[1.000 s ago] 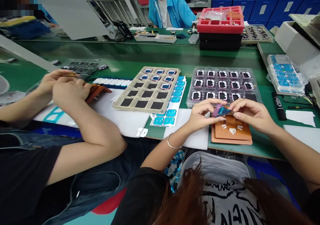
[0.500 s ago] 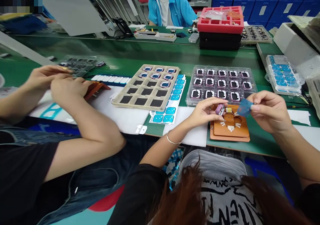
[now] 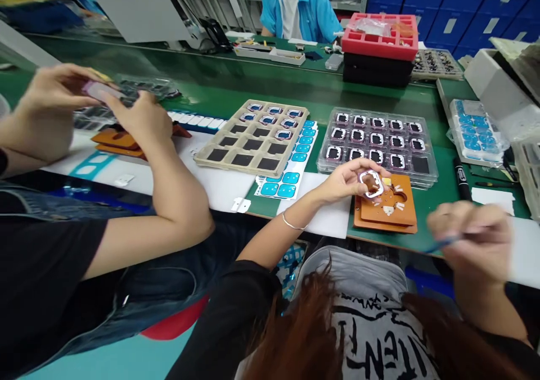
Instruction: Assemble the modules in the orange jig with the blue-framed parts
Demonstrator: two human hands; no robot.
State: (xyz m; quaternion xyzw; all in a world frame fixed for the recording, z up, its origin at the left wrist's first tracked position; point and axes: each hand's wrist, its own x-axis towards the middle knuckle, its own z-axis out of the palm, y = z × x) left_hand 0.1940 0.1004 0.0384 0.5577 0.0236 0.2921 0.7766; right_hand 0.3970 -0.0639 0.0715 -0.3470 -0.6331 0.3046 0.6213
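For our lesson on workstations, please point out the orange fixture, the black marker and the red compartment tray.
Orange fixture (image 3: 399, 216): head view, front part of its top plate.
Black marker (image 3: 463, 188): head view, lower barrel.
Red compartment tray (image 3: 378, 48): head view, front wall.

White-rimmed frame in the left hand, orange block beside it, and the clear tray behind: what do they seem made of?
White-rimmed frame: probably smooth molded plastic, judging by its even white, rounded rim.
Orange block: flat, even orange with a soft sheen; plastic or coated metal, I can't tell which.
Clear tray: likely thin, glossy plastic, see-through with highlights along its compartment edges.
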